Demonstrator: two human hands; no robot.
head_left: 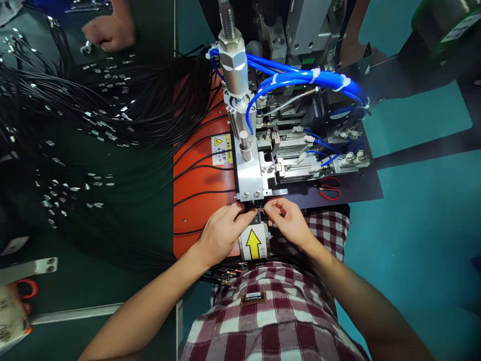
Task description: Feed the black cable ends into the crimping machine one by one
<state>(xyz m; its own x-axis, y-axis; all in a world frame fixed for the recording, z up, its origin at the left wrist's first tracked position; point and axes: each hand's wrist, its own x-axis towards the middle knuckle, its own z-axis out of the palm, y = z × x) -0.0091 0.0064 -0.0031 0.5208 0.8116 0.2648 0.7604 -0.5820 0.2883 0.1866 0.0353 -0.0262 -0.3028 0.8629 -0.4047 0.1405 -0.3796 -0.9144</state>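
My left hand (221, 230) is closed at the front of the machine, over a black cable (188, 233) that runs in from the left and goes out of sight under it. Thin wires, red and pale, (262, 209) show between my two hands' fingertips. My right hand (287, 218) pinches at these wires with thumb and forefinger; the exact grip is too small to see. Just above my fingertips stands the machine's metal press head (250, 175). Below them is a guard with a yellow arrow (254, 244).
Bundles of black cables (150, 110) with shiny ends cover the dark table at left. Several cables cross the orange machine base (203, 205). Blue air hoses (311, 77) arch overhead. Red-handled scissors (329, 190) lie at right. Another person's fist (108, 32) rests at upper left.
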